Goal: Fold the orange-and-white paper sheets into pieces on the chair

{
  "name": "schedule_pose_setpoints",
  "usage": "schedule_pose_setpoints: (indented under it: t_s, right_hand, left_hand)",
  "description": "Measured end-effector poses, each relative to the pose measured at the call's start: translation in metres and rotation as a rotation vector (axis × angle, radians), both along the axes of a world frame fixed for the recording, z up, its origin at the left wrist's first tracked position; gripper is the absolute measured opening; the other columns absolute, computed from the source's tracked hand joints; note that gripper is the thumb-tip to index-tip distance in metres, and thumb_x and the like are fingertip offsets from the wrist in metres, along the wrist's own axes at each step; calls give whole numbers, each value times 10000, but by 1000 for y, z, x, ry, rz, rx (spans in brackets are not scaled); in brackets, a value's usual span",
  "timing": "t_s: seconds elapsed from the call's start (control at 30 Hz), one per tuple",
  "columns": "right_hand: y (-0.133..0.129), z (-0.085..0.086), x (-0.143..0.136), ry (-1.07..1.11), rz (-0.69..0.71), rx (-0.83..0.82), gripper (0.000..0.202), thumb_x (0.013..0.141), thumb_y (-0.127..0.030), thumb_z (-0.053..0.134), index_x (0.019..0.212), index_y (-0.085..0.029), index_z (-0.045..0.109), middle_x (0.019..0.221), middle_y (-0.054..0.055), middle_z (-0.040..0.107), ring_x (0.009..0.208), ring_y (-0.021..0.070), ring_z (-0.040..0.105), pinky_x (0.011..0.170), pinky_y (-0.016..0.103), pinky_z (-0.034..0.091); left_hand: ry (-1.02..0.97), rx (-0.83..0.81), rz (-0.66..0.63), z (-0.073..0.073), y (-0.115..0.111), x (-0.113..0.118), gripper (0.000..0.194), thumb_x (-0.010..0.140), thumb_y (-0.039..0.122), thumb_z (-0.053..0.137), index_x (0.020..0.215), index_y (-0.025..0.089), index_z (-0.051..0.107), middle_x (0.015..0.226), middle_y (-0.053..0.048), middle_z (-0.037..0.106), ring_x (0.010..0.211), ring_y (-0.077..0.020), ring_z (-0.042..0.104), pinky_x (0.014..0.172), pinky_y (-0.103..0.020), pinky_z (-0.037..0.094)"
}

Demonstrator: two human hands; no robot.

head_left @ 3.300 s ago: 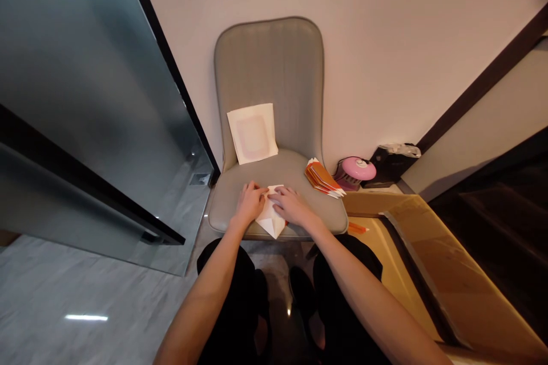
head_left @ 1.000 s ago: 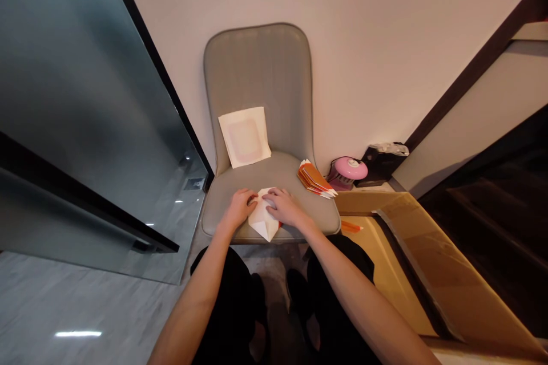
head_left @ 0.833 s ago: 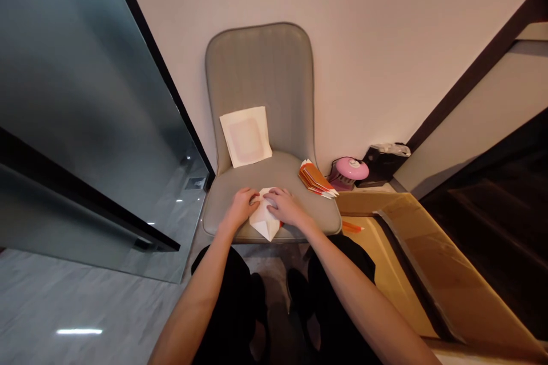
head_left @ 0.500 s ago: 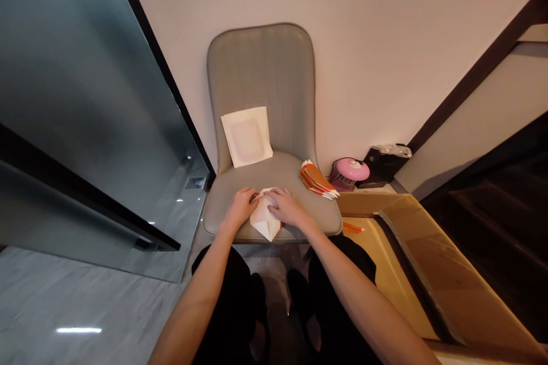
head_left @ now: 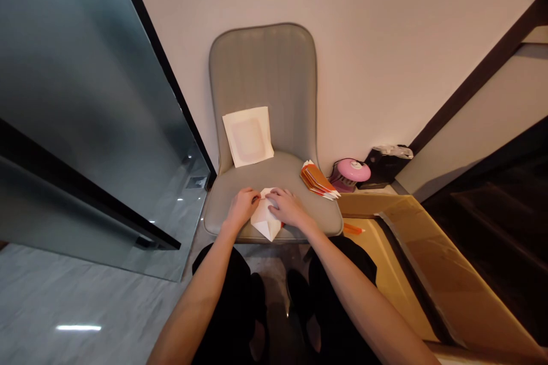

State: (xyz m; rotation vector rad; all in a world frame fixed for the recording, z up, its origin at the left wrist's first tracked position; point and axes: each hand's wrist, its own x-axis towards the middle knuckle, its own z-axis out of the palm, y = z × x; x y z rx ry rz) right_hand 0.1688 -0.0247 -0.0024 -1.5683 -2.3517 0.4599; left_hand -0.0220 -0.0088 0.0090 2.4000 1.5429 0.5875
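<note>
A white folded paper (head_left: 266, 221) with a pointed near end lies at the front of the grey chair's seat (head_left: 231, 183). A bit of red shows at its right edge. My left hand (head_left: 244, 205) pinches the paper's upper left edge, fingers curled. Across its upper right part rests my right hand (head_left: 287, 206), fingers bent and pressing on the sheet. To the right on the seat is a stack of orange, red and white folded papers (head_left: 319, 180). A square stack of white paper sheets (head_left: 248, 137) leans against the backrest.
An open cardboard box (head_left: 449, 251) stands to the right, with an orange paper piece (head_left: 353, 229) in it. Behind it are a pink round-topped device (head_left: 353, 170) and a black bag (head_left: 385, 166). A frosted glass door (head_left: 94, 97) with a black frame stands at left.
My left fingers have shifted slightly along the paper's upper left edge. My right hand and the paper look nearly the same; the view has moved a little.
</note>
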Motion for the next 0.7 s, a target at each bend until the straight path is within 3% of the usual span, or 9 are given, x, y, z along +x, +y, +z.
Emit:
schedule_pose_setpoints:
  t_s: [0.7]
  right_hand:
    - [13,2,-12,-93,-31,34,430,989,-329,474,1405,-263,558,1336,141,553,1171,310,486,972,440,409]
  left_hand:
    - [50,7,11,-1,-1,1,195,919,155,561,916,194,752,924,-70,657,847,-195,605,773,-292,459]
